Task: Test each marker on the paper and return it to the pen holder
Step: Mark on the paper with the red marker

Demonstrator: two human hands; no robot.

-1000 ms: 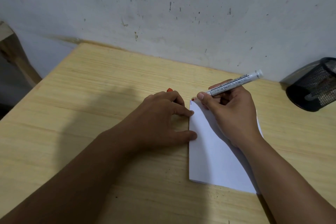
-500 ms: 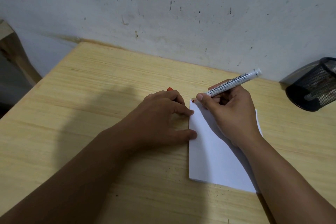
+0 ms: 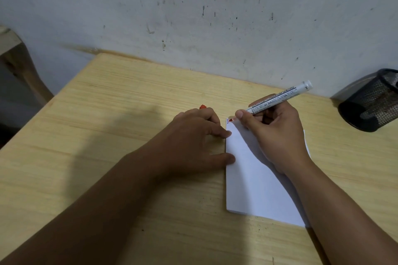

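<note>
A white sheet of paper (image 3: 254,180) lies on the wooden table (image 3: 120,118). My right hand (image 3: 273,133) grips a white marker (image 3: 282,97) with a red tip that touches the paper's top left corner, beside short red and blue marks. My left hand (image 3: 193,137) lies flat on the table, with its thumb and index fingertip pressing the paper's left edge. A bit of the marker's red cap (image 3: 202,106) shows behind its fingers; the rest is hidden. The black mesh pen holder (image 3: 370,101) lies on its side at the far right.
A stained white wall (image 3: 193,11) runs along the table's far edge. A wooden piece of furniture (image 3: 15,60) stands beyond the table's left side.
The marker's tip has shifted slightly along the paper's top corner. My left hand has stayed where it was.
</note>
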